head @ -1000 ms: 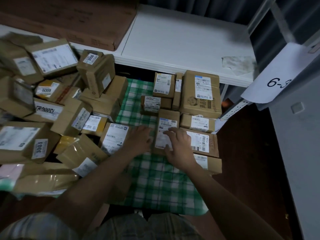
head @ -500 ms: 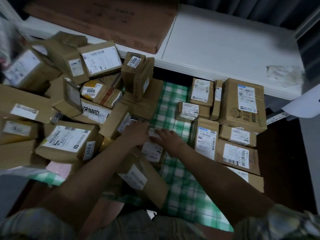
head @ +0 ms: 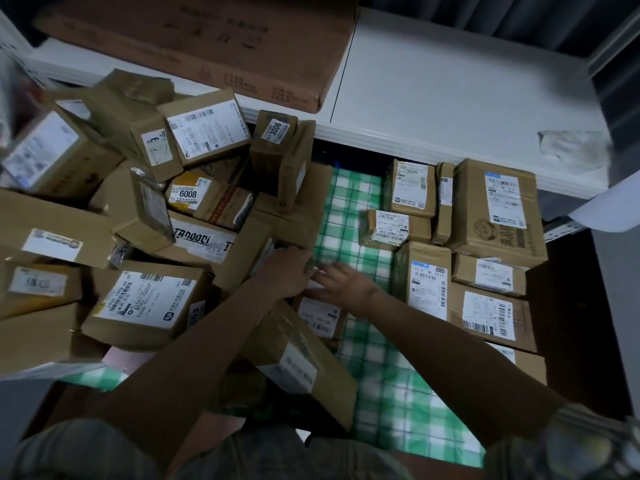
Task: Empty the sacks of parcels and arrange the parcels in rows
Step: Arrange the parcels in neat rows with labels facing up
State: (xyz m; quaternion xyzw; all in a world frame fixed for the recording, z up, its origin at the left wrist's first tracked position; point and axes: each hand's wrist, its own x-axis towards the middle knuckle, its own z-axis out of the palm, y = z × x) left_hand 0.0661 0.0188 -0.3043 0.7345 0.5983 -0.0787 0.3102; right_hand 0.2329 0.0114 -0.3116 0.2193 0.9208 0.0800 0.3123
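A heap of brown cardboard parcels (head: 145, 216) fills the left half of a green checked cloth (head: 349, 209). On the right, several labelled parcels (head: 491, 313) lie flat in neat rows. Both my hands meet at the heap's right edge, over a small parcel with a white label (head: 318, 318). My left hand (head: 285, 270) reaches in at the heap's edge, and its fingertips are hidden. My right hand (head: 341, 282) lies with fingers stretched left over the small parcel's far end. Another long parcel (head: 304, 362) lies tilted under my left forearm.
A white table (head: 450, 81) runs across the back, with a big flat brown carton (head: 207, 39) lying on it. A white paper sign (head: 613, 199) hangs at the right edge. Bare cloth (head: 398, 393) shows between the heap and the rows. Dark floor lies to the right.
Both hands left the upright parcel in the right-hand rows and moved left to the heap's edge. My view swung left, showing more of the heap.
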